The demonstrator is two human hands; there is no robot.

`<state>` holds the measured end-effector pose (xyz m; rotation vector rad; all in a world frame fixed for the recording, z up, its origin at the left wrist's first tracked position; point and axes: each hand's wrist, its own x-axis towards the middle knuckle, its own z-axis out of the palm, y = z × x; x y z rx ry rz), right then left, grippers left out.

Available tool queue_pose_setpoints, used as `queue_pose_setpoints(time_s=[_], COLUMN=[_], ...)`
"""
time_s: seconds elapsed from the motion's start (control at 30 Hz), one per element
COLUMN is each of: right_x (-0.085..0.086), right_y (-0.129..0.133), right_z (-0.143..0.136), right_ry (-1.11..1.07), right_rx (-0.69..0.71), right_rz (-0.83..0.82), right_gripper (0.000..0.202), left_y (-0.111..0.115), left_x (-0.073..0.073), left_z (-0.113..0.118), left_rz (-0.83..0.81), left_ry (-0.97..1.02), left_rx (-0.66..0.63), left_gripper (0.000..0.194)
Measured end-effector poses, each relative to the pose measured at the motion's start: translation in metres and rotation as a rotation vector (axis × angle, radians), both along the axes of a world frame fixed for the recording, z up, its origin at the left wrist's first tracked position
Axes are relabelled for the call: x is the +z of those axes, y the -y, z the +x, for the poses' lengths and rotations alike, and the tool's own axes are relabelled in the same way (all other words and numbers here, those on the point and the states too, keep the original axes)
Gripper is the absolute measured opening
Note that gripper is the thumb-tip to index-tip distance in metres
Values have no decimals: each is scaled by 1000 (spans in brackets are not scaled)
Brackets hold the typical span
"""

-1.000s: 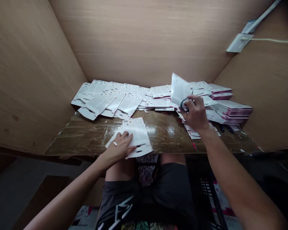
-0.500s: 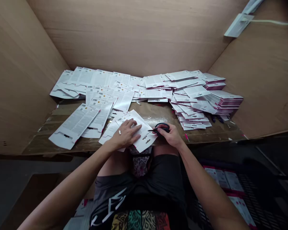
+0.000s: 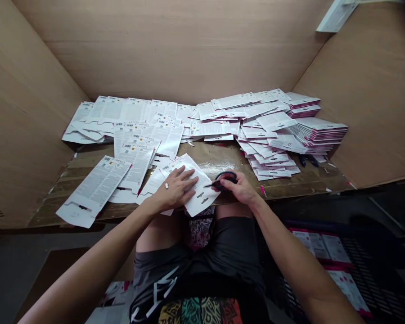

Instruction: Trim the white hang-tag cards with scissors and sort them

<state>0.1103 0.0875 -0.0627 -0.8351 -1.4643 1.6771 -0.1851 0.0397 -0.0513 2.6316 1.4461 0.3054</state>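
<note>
My left hand [image 3: 177,188] lies with its fingers spread flat over a white cardboard packet [image 3: 202,191] at the table's front edge. Two dark slots show near the packet's lower end. A small white scrap [image 3: 166,186] sticks to the back of that hand. In my right hand [image 3: 242,189] I hold black-handled scissors [image 3: 225,177], their dark tips pointing left at the packet's right edge; whether they touch it I cannot tell. Under and left of my left hand lies another white packet [image 3: 151,186], partly covered.
Printed packets [image 3: 96,184] overlap across the left of the brown table [image 3: 212,157]. Packets with pink edges [image 3: 320,132] are stacked at the right, beside a dark blue-handled tool [image 3: 312,160]. Wooden walls [image 3: 175,49] enclose the table. A dark crate [image 3: 361,252] holds packets at the lower right.
The view has shifted slightly, and the packets appear displaced with it. My left hand stays on the same packet. The scissors are still in my right hand, close to the packet's edge.
</note>
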Motion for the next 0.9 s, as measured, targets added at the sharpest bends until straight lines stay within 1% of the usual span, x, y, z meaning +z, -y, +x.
queue_pose_setpoints(time_s=[0.07,0.1,0.17,0.23,0.33,0.4,0.47,0.5,0.53,0.57,0.63,0.67,0.7,0.73,0.8,0.83,0.87,0.9], right_x=[0,0,-2,-5,-11,-15,-18,-19,-20,-20,-20,-20,-19,-17,-12,-8,-5,-1], right_y=[-1,-1,0,1,4,5,6,6,6,6,6,6,6,6,10,13,16,21], right_z=[-10,-17,-29,-38,-44,-45,-45,-45,-45,-46,-48,-50,-51,-52,-51,-48,-43,-36], right_ry=[-133,-171,-187,-176,-178,-173,-146,-126,-108,-95,-87,-91,-95,-97,-88,-65,-23,38], right_rx=[-143,-185,-201,-202,-240,-255,-258,-263,-274,-288,-319,-331,-337,-340,-341,-331,-312,-288], right_rz=[-72,-85,-91,-91,-78,-55,-19,-1,14,26,43,47,48,48,61,90,148,239], right_gripper=[44,45,47,49,49,48,48,49,49,50,51,51,51,51,51,49,46,42], left_y=[-1,-1,-1,-2,-6,-8,-2,5,15,27,56,69,79,86,89,85,80,75], left_x=[6,8,10,11,10,11,20,27,36,46,63,68,68,65,48,37,25,15], left_z=[9,15,28,42,59,66,68,67,65,63,58,56,54,53,52,50,48,45], left_rz=[-19,-26,-31,-38,-63,-71,-83,-105,-154,-236,-461,-542,-559,-507,-270,-151,-66,-20], left_ry=[30,49,87,112,91,37,-8,-3,29,83,208,257,289,297,241,193,142,102], left_rx=[-12,-13,20,79,151,172,176,150,76,-57,-446,-580,-596,-493,-100,63,150,172], left_gripper=[40,35,25,19,16,16,18,20,21,21,17,13,11,15,35,45,53,57])
